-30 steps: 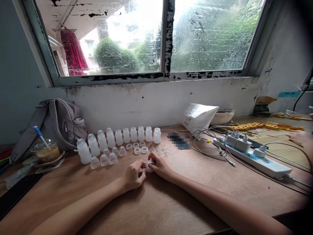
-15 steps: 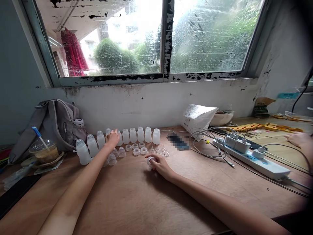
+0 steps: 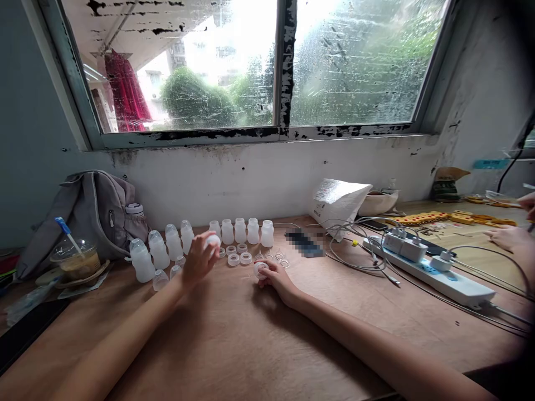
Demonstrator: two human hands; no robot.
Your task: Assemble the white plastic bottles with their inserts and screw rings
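My left hand (image 3: 199, 260) is closed around a white baby bottle (image 3: 213, 241), seen partly behind the fingers. Between the fingers of my right hand (image 3: 276, 279) is a white bottle collar ring (image 3: 259, 270), just above the table. Several open bottles (image 3: 239, 231) stand in a row at the wall. Farther left, capped bottles (image 3: 142, 262) form a slanting line, with clear dome caps (image 3: 160, 280) in front. Loose collar rings (image 3: 233, 259) lie between my hands. Beyond my right hand are small ring-shaped pieces (image 3: 285, 263), probably teats.
A drink cup with a straw (image 3: 77, 259) and a grey backpack (image 3: 94, 211) stand at the left. To the right are a blurred-out dark object (image 3: 306, 243), cables, and a white power strip (image 3: 434, 273). Another person's hand (image 3: 512, 239) rests at the far right by yellow pieces (image 3: 462, 216).
My left hand has taken a bottle from the row and brought it rightward and nearer to me. My right hand stays nearly in place, the ring in it turned slightly.
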